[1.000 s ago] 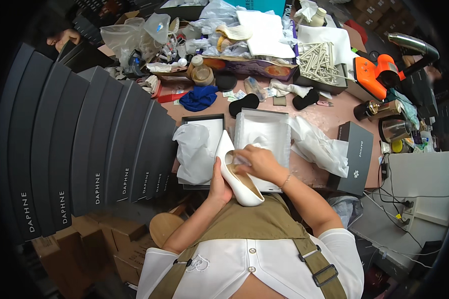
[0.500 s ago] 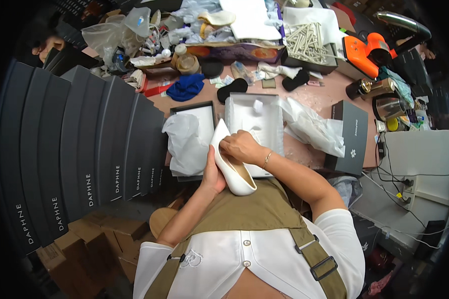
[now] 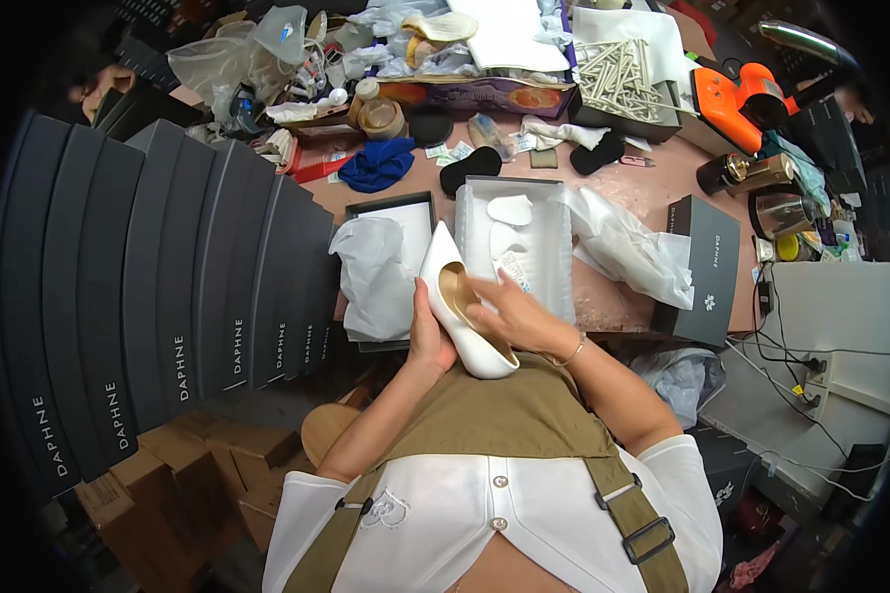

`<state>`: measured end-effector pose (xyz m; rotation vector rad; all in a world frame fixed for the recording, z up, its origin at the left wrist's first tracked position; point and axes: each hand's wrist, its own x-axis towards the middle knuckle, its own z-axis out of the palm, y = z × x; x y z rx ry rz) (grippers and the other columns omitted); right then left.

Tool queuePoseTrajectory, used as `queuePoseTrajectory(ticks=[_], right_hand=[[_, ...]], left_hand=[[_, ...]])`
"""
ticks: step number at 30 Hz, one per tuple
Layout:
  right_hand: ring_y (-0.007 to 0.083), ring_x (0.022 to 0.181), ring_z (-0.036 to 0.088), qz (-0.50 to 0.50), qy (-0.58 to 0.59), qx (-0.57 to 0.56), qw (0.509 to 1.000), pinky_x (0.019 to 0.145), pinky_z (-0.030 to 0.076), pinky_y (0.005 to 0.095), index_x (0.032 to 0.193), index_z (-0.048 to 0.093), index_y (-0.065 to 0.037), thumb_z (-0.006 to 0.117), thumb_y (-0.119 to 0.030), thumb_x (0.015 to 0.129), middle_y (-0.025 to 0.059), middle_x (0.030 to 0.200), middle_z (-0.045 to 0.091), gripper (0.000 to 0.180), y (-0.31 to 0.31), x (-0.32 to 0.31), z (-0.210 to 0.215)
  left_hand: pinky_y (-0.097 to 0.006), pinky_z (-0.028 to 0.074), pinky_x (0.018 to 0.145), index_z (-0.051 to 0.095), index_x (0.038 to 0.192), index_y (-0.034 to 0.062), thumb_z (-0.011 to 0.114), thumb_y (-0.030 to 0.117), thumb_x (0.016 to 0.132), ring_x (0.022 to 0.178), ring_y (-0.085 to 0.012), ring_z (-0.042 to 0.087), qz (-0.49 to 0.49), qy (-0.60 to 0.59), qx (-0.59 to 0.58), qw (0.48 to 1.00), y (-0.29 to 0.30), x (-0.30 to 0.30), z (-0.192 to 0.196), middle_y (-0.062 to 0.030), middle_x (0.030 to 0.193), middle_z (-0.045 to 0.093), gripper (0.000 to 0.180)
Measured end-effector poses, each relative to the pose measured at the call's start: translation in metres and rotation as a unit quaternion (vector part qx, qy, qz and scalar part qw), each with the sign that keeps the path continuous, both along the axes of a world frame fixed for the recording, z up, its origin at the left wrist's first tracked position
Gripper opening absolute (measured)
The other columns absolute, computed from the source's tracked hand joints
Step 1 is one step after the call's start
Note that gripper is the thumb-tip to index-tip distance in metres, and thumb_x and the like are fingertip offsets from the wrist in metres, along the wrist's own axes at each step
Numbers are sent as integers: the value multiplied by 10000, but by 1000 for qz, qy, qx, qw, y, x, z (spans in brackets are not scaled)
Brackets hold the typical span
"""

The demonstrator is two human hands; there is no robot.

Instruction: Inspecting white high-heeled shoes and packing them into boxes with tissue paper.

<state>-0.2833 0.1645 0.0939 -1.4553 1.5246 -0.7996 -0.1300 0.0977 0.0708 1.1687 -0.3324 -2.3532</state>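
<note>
A white pointed-toe pump (image 3: 440,259) with a tan lining is tilted in front of my apron, its toe pointing away from me. My left hand (image 3: 431,334) wraps around its left side and holds it. At the shoe's opening, my right hand (image 3: 519,318) has its fingers apart, with the fingertips over the inner right edge; whether they touch the lining is unclear. Beyond it lies an open box with a white inside (image 3: 539,247), containing white cut pieces (image 3: 509,210) and a small printed label (image 3: 513,269). Crumpled white tissue paper (image 3: 371,277) lies over a dark-rimmed box (image 3: 431,212) on the left.
Stacked dark shoe boxes (image 3: 138,296) rise at my left. More tissue paper (image 3: 633,247) leans by a dark shoe box (image 3: 704,272) on the right. Farther back are a blue cloth (image 3: 378,164), black pads (image 3: 470,172), a box of white sticks (image 3: 618,84) and an orange device (image 3: 714,104).
My right hand has drawn back out of the shoe toward the right, and its fingers have spread. My left hand keeps its hold. White pieces in the box now show.
</note>
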Motion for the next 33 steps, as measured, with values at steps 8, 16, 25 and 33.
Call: queuePoseTrajectory(ticks=[8,16,25,33], right_hand=[[396,1125,443,36,-85,65,994,1068,186,591,1013,491,26,237,-501,988,233,1079,488,586,-57,27,-33],[413,1166,438,18,9,73,997,1061,150,644,1134,500,55,262,-561,973,263,1126,490,680,-29,36,-11],[389,1038,503,34,-113,1,993,907,406,402,1059,515,7,373,-372,984,269,1041,523,411,-5,37,4],[491,1390,139,-74,52,-30,995,1049,179,668,1052,652,-30,523,-250,878,272,1521,141,309,8,18,5]], left_hand=[[-416,301,1107,267,1430,83,314,624,947,1338,-263,348,-39,-9,-10,999,3,-3,14,-127,1452,338,727],[-343,449,915,361,1372,85,503,499,946,1099,-207,515,-189,-77,-154,967,-60,-3,-24,-109,1222,493,611],[-288,458,853,315,1416,52,510,367,980,1036,-161,519,-190,-129,-242,943,-50,4,-18,-98,1180,511,573],[-296,460,897,333,1411,37,499,392,979,1089,-182,528,-206,-63,-195,957,-66,-23,-12,-111,1219,522,583]])
